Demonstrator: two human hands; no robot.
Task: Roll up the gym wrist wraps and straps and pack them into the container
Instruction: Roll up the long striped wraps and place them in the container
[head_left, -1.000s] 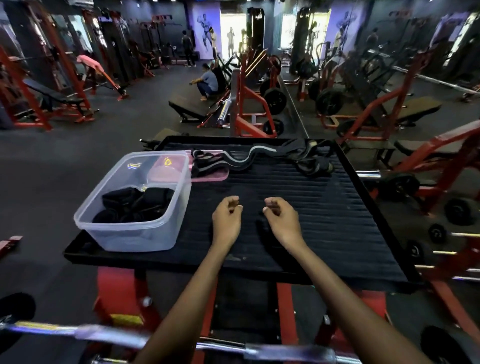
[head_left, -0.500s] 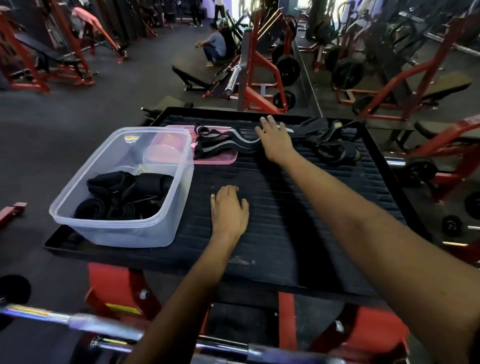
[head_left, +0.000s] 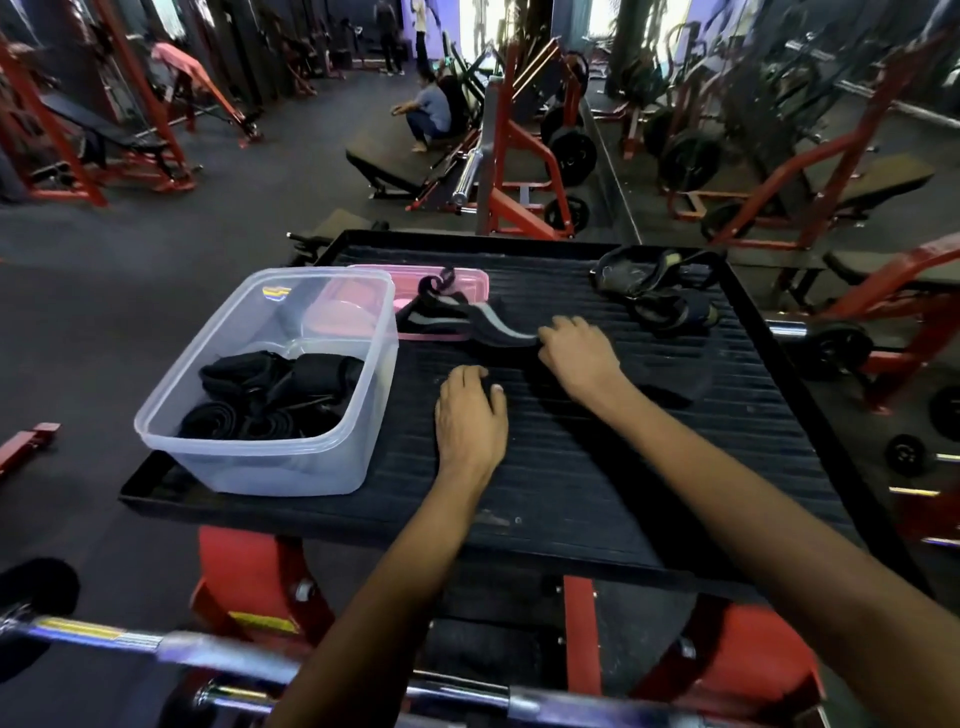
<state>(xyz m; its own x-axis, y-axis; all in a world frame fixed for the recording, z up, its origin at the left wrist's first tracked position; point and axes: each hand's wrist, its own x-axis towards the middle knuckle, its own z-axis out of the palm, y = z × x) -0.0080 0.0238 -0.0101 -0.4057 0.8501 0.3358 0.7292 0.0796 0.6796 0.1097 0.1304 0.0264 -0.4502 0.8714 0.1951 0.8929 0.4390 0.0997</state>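
Right hand (head_left: 581, 358): fingers curled on one end of the grey-edged wrist wrap (head_left: 470, 323).
Left hand (head_left: 470, 415): flat, fingers relaxed, on the ribbed black platform (head_left: 597, 467).
Wrap: trails toward 10 o'clock, over the pink lid (head_left: 467, 283).
Container (head_left: 270, 384): 9 o'clock of the hands, rolled black wraps inside.
Loose straps (head_left: 654, 291): 1 o'clock, far corner.

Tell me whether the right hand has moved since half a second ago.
Yes. The right hand has pulled back toward the person from the tray's far rim, dragging the grey-edged wrist wrap with it.
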